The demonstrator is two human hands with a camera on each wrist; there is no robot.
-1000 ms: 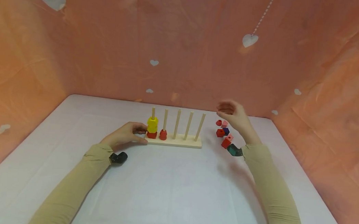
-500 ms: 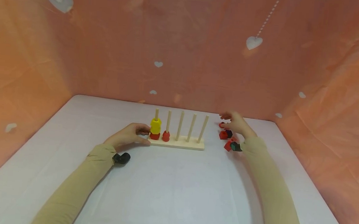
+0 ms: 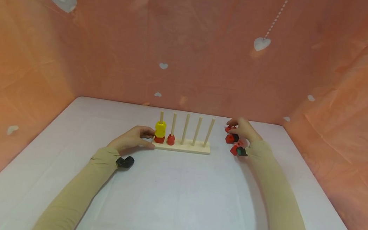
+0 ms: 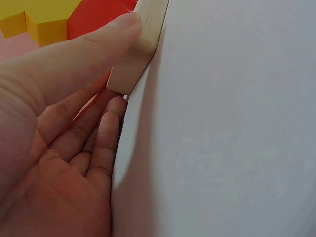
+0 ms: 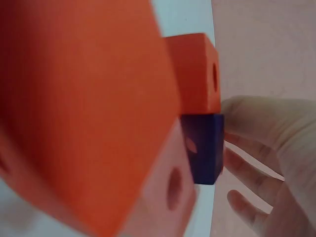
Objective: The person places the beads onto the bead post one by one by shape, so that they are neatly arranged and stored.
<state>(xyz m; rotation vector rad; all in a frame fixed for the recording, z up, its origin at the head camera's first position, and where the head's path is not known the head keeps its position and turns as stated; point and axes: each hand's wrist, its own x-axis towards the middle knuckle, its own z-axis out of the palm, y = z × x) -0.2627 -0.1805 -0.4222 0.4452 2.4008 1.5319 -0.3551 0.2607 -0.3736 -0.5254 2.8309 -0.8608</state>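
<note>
My left hand [image 3: 135, 139] grips the left end of a wooden peg rack [image 3: 185, 148], with its thumb [image 4: 98, 47] over the near edge and its other fingers behind the end. Yellow beads [image 3: 160, 129] sit above a red bead [image 3: 159, 140] on the leftmost peg. Another red piece [image 3: 171, 140] is on the second peg. My right hand [image 3: 243, 128] is at the far end of the loose beads, its fingertips over a small red bead [image 3: 228, 129]. Whether they pinch it is hidden. Near its thumb in the right wrist view are a red bead [image 5: 192, 74] and a dark blue bead [image 5: 203, 148].
More loose beads lie right of the rack: a red one [image 3: 229, 139], a pink one [image 3: 241, 143] and a red cube [image 3: 234, 150] beside the right wrist camera [image 3: 242, 151]. A pink curtain [image 3: 188, 52] stands behind the white table [image 3: 173, 191].
My right hand has come down from above the beads, and its fingertips have drawn closer to the small far red bead. The left hand keeps its place on the rack. The head view has shifted slightly.
</note>
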